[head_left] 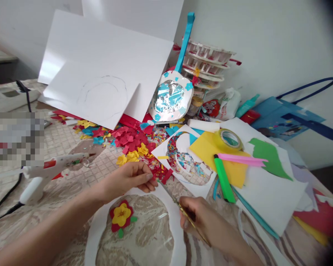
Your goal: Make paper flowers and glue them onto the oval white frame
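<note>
My right hand [208, 218] grips gold-coloured scissors [190, 218], their blades pointing up and left toward my other hand. My left hand [137, 176] is closed in a pinch over the upper edge of a white paper ring [93, 231]. A tiny green speck shows at its fingertips, too small to name. Clear film appears to span the ring's opening. On it, at the upper left, sits a red and yellow paper flower [121, 215] with two small green leaves.
Red paper flowers [134, 138] and coloured scraps lie in a heap beyond my hands. A white glue gun [36, 181] rests at left. At right are a tape roll [230, 139], a green marker [224, 179] and coloured paper. A decorated round fan [170, 96] leans at the back.
</note>
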